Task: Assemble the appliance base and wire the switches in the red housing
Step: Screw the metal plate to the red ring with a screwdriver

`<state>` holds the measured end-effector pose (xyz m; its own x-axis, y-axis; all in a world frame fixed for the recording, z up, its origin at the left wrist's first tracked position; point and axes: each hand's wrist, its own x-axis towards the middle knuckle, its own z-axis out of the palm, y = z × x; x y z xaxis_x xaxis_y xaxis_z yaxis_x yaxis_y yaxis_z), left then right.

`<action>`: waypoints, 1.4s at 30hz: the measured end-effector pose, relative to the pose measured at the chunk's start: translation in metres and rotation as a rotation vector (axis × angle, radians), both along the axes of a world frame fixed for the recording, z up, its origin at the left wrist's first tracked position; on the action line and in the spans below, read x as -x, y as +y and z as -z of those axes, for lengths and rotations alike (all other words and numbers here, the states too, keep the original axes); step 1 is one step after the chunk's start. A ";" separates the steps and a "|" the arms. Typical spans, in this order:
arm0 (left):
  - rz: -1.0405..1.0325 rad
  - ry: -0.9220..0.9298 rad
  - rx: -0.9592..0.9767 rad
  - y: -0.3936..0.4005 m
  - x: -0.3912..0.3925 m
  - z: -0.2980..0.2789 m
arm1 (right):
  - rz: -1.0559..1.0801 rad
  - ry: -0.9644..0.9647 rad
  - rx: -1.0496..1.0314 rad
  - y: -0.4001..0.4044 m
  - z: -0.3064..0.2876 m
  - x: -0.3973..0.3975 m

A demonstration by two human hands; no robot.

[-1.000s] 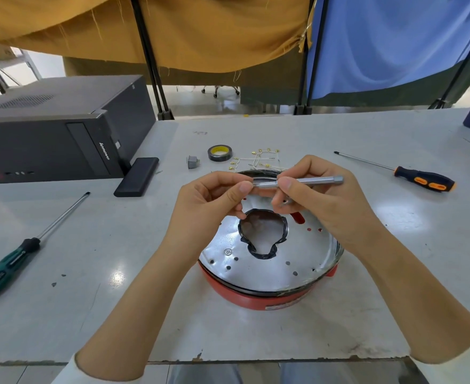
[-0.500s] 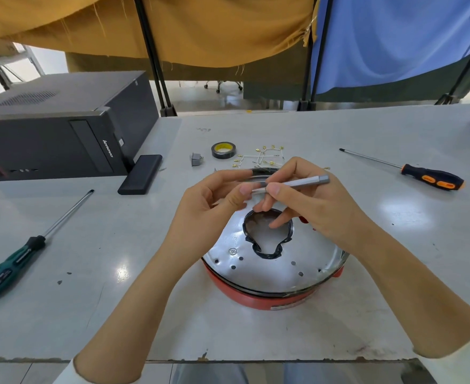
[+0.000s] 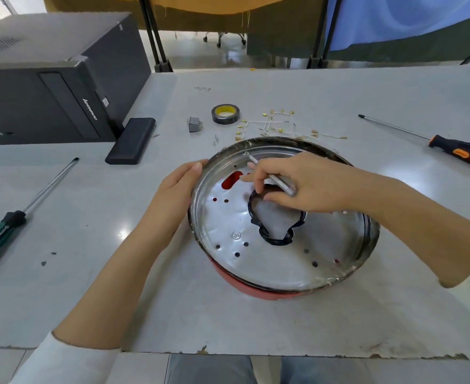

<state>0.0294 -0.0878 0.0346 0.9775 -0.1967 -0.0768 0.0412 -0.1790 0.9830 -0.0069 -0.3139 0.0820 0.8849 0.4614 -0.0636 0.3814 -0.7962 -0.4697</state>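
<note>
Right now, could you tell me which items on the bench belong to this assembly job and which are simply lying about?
In use:
- red housing
- metal plate seated in it
- silver tool held by the right hand
- left hand on the plate's rim
- terminal wires, probably for the switches

Lying about:
- computer tower
- black slab
- green screwdriver
- orange screwdriver
- tape roll

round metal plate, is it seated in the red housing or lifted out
Seated in: the round metal plate lies flat on the red housing, whose rim shows just below its near edge. The left hand touches its rim.
</note>
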 end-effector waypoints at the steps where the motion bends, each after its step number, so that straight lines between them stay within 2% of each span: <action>1: 0.023 0.000 0.005 -0.001 0.000 0.000 | -0.029 0.017 0.028 -0.001 0.004 -0.005; 8: 0.048 0.046 0.110 -0.007 -0.003 0.001 | -0.193 0.051 0.069 -0.009 0.026 -0.027; 12: 0.053 0.073 0.198 -0.007 -0.004 0.006 | -0.164 -0.197 0.172 -0.008 0.036 -0.033; 19: 0.087 0.074 0.245 -0.005 -0.007 0.012 | -0.202 -0.305 0.204 -0.006 0.032 -0.030; 25: -0.003 0.180 0.268 0.004 -0.009 0.014 | -0.263 -0.351 0.265 -0.005 0.032 -0.031; 28: 0.040 0.190 0.234 0.007 -0.009 0.016 | -0.234 -0.384 0.237 -0.008 0.035 -0.030; 33: 0.143 0.199 0.233 0.006 -0.008 0.015 | -0.285 -0.337 0.271 -0.007 0.029 -0.024; 38: 0.183 0.198 0.266 0.002 -0.009 0.012 | -0.296 -0.240 0.197 -0.009 0.025 -0.019; 42: 0.221 0.219 0.243 -0.001 -0.015 0.007 | -0.280 -0.261 0.218 -0.013 0.020 -0.015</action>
<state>0.0442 -0.0885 0.0271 0.8749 -0.4390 -0.2043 0.2414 0.0299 0.9700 0.0085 -0.3272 0.0616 0.7269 0.6864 0.0236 0.6803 -0.7149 -0.1616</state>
